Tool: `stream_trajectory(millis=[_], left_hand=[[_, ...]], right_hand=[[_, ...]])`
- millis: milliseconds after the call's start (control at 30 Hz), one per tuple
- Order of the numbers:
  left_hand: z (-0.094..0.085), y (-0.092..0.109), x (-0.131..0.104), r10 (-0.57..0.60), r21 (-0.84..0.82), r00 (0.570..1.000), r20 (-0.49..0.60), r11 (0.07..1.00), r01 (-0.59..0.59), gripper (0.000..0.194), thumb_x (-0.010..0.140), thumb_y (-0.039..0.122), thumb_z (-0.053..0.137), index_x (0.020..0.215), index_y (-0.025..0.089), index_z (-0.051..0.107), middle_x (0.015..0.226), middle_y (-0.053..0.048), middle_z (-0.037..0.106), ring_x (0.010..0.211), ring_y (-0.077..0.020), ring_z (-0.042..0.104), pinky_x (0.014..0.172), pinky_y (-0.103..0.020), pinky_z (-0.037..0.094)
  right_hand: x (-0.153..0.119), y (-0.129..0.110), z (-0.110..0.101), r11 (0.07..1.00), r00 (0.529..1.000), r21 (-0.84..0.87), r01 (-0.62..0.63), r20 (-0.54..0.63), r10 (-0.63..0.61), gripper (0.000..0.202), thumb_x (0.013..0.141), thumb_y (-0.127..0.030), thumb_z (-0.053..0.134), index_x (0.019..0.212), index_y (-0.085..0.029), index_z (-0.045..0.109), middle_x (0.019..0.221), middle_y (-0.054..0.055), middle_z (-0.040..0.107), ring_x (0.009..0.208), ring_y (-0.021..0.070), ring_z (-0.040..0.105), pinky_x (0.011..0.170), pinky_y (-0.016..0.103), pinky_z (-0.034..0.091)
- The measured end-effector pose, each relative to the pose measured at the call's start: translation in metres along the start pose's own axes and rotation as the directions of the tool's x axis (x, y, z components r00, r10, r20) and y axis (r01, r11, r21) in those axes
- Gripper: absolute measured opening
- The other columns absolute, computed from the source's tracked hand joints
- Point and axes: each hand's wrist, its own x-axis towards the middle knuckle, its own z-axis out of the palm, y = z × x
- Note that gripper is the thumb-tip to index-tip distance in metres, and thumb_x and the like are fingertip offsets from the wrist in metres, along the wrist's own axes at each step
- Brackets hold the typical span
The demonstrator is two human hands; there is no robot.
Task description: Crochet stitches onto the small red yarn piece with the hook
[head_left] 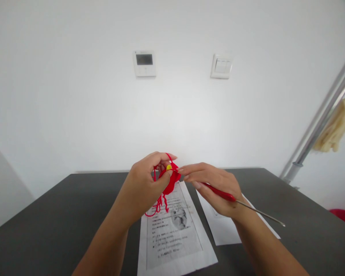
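Note:
My left hand (151,174) pinches a small piece of red crochet work (171,184), with a strand of red yarn running up over the index finger. A small yellow piece (169,167), perhaps a stitch marker, sits at the work beside the thumb. Loose red yarn (158,205) dangles below it. In my right hand (215,186) is a crochet hook (227,196) with a red handle, its bare metal end pointing out to the lower right. The hook's working tip meets the red piece near the left thumb; fingers partly hide it.
Beneath my hands a printed sheet (175,245) with text and a picture lies on the dark table (83,214). A second sheet (222,234) is under my right hand. The white wall behind carries a panel (144,64) and a switch (221,66). At right stands a metal pole (319,130).

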Motion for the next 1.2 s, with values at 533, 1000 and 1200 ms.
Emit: stream_trajectory(millis=[533,1000,1200], left_hand=[[0.008,-0.002,0.003,-0.164,-0.462,0.986,-0.001,0.875,0.145,0.039,0.073,0.022,0.078,0.11,0.016,0.068,0.076,0.0,0.071,0.074,-0.0156,0.066,0.069,-0.027,0.053],[0.036,-0.017,0.01,-0.183,-0.551,0.983,0.009,0.819,0.158,0.037,0.076,0.021,0.075,0.112,0.016,0.067,0.078,0.001,0.068,0.075,-0.0142,0.065,0.072,-0.026,0.053],[0.029,-0.037,0.017,-0.018,-0.235,0.999,-0.044,0.972,0.008,0.035,0.084,0.022,0.065,0.119,0.017,0.067,0.087,-0.002,0.071,0.083,-0.0173,0.066,0.081,-0.031,0.052]], right_hand=[[-0.003,0.008,0.015,0.973,0.98,-0.218,0.077,-0.165,-0.115,0.028,0.095,-0.015,0.061,0.122,-0.022,0.063,0.108,0.012,0.075,0.1,0.0223,0.074,0.082,0.037,0.065],[-0.014,0.034,0.044,0.915,0.938,-0.402,0.021,-0.308,-0.157,0.024,0.095,-0.014,0.06,0.118,-0.023,0.061,0.104,0.011,0.066,0.098,0.0236,0.066,0.08,0.041,0.062],[-0.002,0.02,0.031,0.924,0.976,-0.383,0.003,-0.202,-0.087,0.019,0.094,-0.009,0.06,0.109,-0.021,0.064,0.097,0.01,0.074,0.091,0.0227,0.069,0.079,0.04,0.061]])
